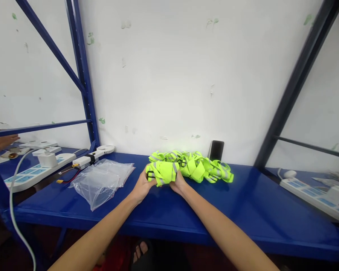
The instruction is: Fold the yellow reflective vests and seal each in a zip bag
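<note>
Between my two hands is a folded bundle of neon yellow-green reflective strap (165, 173), with grey reflective bands and a black buckle at its left end. My left hand (142, 185) grips the bundle's left end, thumb in front. At the right end, my right hand (180, 183) closes round it, its fingers partly hidden behind the strap. Just behind and to the right lies a heap of more neon reflective straps (196, 169), loosely tangled on the blue table (169, 214).
Clear plastic bags (101, 180) lie to the left, near a small white fan (106, 149) and a power strip (39, 171) with a cable. A dark phone (216, 150) leans on the wall. Another power strip (313, 195) is at right. Another person's hand (2, 143) shows far left.
</note>
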Action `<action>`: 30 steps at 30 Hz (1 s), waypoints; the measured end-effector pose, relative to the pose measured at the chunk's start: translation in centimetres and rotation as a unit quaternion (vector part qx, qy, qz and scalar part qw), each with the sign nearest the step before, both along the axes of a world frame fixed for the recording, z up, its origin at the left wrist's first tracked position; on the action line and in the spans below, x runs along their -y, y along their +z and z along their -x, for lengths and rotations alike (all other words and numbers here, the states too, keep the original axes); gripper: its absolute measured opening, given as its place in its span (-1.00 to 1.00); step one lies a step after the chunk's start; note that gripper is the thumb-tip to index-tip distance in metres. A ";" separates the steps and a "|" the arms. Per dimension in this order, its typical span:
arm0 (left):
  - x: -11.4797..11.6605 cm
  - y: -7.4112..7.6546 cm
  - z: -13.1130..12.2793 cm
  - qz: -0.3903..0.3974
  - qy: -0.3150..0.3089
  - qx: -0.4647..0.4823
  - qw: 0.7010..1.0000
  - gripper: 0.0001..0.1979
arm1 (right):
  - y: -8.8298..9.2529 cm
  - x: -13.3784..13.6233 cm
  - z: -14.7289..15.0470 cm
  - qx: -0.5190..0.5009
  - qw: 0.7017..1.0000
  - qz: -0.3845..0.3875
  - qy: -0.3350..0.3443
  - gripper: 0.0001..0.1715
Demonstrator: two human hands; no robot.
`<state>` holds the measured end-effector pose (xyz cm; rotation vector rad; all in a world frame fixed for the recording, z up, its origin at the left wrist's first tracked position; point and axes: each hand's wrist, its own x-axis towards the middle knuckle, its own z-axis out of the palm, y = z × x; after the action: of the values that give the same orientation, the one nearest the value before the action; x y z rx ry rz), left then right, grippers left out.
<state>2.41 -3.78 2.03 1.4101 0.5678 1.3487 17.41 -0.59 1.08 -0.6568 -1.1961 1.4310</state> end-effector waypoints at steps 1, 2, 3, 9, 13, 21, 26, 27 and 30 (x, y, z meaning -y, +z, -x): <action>-0.2 -0.1 0.0 0.016 0.016 0.018 1.000 -0.44 | 0.0 0.1 0.2 -0.029 1.000 0.009 -0.002 -0.62; -0.4 -0.2 0.0 0.035 0.033 0.032 0.998 -0.44 | 0.1 0.2 0.2 -0.062 0.998 0.022 0.000 -0.63; -0.6 -0.2 0.1 0.060 0.047 0.039 0.996 -0.45 | 0.2 0.3 0.2 -0.090 0.995 0.038 0.009 -0.64; -1.0 -0.7 0.4 0.123 0.113 -0.031 0.985 -0.47 | 0.8 1.8 1.2 -0.099 0.993 0.044 0.039 -0.58; -0.8 -1.7 -0.3 0.023 0.201 -0.096 0.975 -0.47 | 0.8 2.2 2.0 -0.079 0.997 0.002 -0.007 -0.52; 0.7 2.2 2.4 -0.060 0.161 -0.281 0.944 -0.57 | 1.2 1.9 1.9 -0.053 0.996 -0.059 -0.042 -0.60; 3.3 9.6 9.3 -0.154 0.083 -0.568 0.804 -0.48 | 0.6 0.4 0.2 0.008 0.989 -0.052 -0.139 -0.58; 3.6 10.7 10.7 -0.171 0.114 -0.601 0.772 -0.48 | 0.5 0.3 -0.1 0.032 0.987 -0.058 -0.145 -0.58; 3.7 12.3 13.9 -0.112 0.164 -0.714 0.672 -0.43 | 0.2 0.6 -0.2 0.105 0.985 -0.070 -0.119 -0.61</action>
<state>-11.54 -7.49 14.31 2.5307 1.7577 0.2192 17.58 -1.21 1.27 -0.8375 -1.3212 1.0881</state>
